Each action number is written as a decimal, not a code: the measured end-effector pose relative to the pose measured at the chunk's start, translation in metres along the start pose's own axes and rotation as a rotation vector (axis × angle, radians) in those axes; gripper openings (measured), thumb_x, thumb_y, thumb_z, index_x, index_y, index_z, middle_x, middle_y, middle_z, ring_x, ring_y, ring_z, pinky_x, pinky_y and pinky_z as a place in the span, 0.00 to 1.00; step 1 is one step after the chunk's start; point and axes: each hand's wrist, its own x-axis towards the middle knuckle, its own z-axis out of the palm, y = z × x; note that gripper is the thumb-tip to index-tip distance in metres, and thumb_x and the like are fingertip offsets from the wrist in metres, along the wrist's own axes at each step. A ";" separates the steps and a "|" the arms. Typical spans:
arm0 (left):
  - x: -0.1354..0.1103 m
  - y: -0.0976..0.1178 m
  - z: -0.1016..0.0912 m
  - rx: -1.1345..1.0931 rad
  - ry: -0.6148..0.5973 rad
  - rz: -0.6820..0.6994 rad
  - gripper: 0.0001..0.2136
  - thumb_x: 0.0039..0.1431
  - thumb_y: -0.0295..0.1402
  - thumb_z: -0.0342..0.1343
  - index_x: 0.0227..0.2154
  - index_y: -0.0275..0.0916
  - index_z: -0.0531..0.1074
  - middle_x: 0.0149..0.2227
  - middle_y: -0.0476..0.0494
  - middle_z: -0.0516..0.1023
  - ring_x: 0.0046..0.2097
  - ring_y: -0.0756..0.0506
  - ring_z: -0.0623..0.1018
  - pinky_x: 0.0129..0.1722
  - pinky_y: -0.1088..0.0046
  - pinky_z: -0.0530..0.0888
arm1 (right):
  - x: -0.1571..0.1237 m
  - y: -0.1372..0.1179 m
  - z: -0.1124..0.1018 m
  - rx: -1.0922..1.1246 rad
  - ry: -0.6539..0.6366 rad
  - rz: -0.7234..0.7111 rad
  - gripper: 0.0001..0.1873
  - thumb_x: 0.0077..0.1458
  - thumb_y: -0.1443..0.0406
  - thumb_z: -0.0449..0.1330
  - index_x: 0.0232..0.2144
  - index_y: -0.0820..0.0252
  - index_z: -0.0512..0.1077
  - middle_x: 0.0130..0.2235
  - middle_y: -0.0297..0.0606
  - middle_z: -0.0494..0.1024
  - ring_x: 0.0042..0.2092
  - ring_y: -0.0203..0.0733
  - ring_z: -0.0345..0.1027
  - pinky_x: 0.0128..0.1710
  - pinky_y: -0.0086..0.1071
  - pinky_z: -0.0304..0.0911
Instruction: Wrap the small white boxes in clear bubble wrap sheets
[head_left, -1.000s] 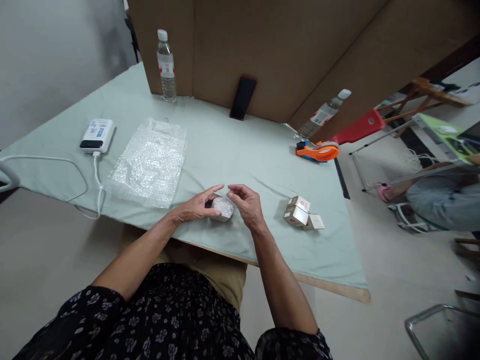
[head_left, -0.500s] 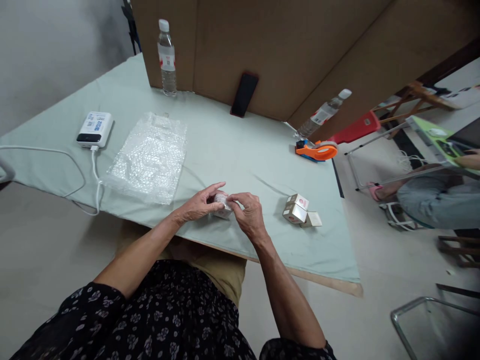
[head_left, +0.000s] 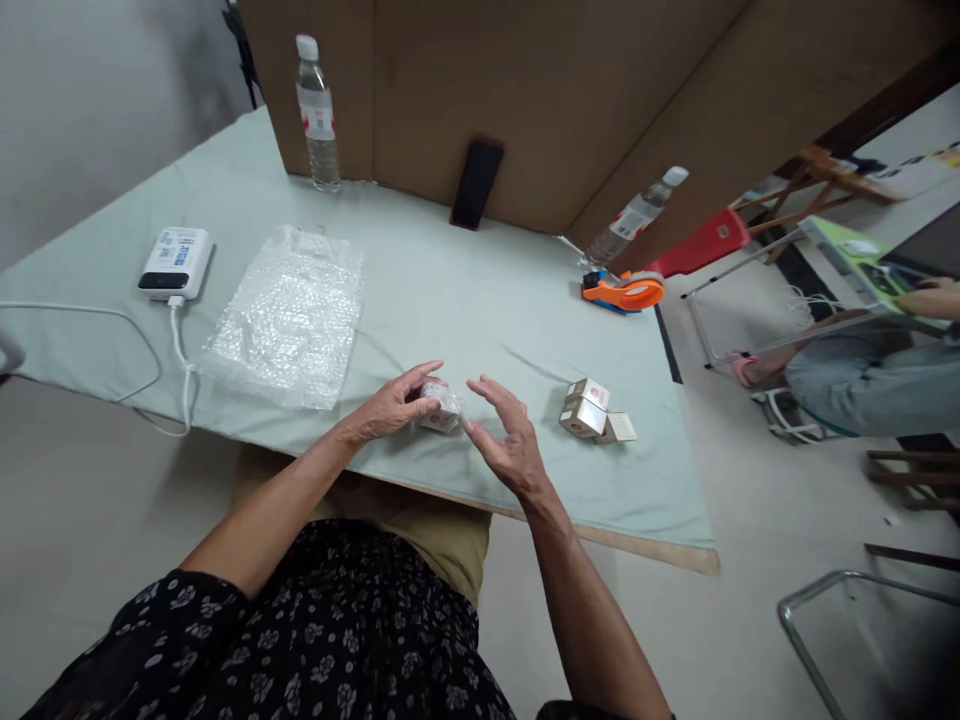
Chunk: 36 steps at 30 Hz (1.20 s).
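A small box [head_left: 441,410] in clear plastic, perhaps bubble wrap, rests on the cloth near the table's front edge. My left hand [head_left: 396,405] grips it from the left, thumb on the near side and fingers behind. Just right of the box, my right hand [head_left: 506,435] is open and holds nothing, its thumb and fingers spread apart. Farther right sit small printed boxes [head_left: 585,408], one with an open flap [head_left: 618,428]. On the left lies a flat sheet of bubble wrap [head_left: 292,315].
A white power bank [head_left: 177,262] with a cable is at the left. Two water bottles [head_left: 318,120] [head_left: 637,218] and a phone [head_left: 477,184] stand by the cardboard screen [head_left: 555,90]. An orange tape dispenser [head_left: 624,292] is at the right edge. A seated person [head_left: 862,385] is beyond.
My right hand has let go of the plastic on the box, moved right and opened. My left hand stays on the box. The whole view has shifted slightly.
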 end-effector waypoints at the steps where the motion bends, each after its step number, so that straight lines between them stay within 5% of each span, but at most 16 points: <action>1: 0.000 0.000 0.000 0.002 0.001 -0.003 0.35 0.59 0.41 0.61 0.67 0.39 0.57 0.57 0.35 0.73 0.54 0.42 0.74 0.54 0.66 0.70 | -0.001 0.003 0.001 0.009 0.002 0.015 0.29 0.59 0.58 0.60 0.62 0.45 0.64 0.62 0.40 0.70 0.66 0.54 0.58 0.64 0.54 0.51; 6: -0.001 0.002 0.002 -0.015 0.016 0.000 0.38 0.58 0.41 0.61 0.68 0.38 0.54 0.56 0.35 0.73 0.54 0.42 0.74 0.55 0.65 0.69 | 0.011 0.015 0.015 0.016 -0.142 0.043 0.43 0.51 0.52 0.68 0.65 0.52 0.58 0.64 0.48 0.67 0.64 0.58 0.60 0.62 0.54 0.54; 13: 0.000 0.007 0.011 0.112 0.080 -0.044 0.36 0.59 0.43 0.58 0.67 0.37 0.55 0.59 0.34 0.69 0.52 0.42 0.75 0.55 0.63 0.70 | 0.024 0.015 0.015 -0.025 -0.150 0.060 0.35 0.52 0.57 0.67 0.61 0.54 0.65 0.53 0.45 0.76 0.54 0.55 0.68 0.56 0.51 0.60; 20: 0.003 0.018 0.028 0.416 0.124 0.048 0.39 0.61 0.48 0.55 0.69 0.35 0.49 0.65 0.27 0.63 0.63 0.34 0.68 0.60 0.54 0.68 | 0.039 0.046 -0.044 0.097 -0.112 0.143 0.38 0.46 0.56 0.70 0.59 0.56 0.67 0.51 0.43 0.76 0.53 0.51 0.70 0.57 0.47 0.62; 27: -0.012 -0.014 0.045 0.972 0.160 0.272 0.32 0.59 0.40 0.57 0.64 0.33 0.59 0.63 0.29 0.66 0.67 0.32 0.60 0.66 0.48 0.61 | 0.075 0.110 -0.123 0.112 -0.026 0.464 0.40 0.38 0.55 0.73 0.55 0.59 0.71 0.48 0.44 0.77 0.47 0.51 0.71 0.53 0.48 0.67; 32: -0.018 -0.022 0.047 1.089 0.127 0.318 0.30 0.60 0.39 0.56 0.63 0.34 0.60 0.63 0.31 0.66 0.68 0.32 0.60 0.66 0.49 0.63 | 0.105 0.145 -0.141 0.161 -0.031 0.633 0.33 0.35 0.63 0.74 0.47 0.63 0.75 0.42 0.45 0.77 0.46 0.49 0.72 0.50 0.44 0.68; 36: -0.016 -0.023 0.045 1.098 0.120 0.339 0.28 0.60 0.38 0.56 0.62 0.35 0.62 0.63 0.31 0.66 0.68 0.33 0.60 0.65 0.49 0.63 | 0.113 0.150 -0.146 0.081 -0.082 0.652 0.22 0.43 0.62 0.70 0.40 0.68 0.74 0.37 0.44 0.77 0.39 0.42 0.71 0.42 0.38 0.67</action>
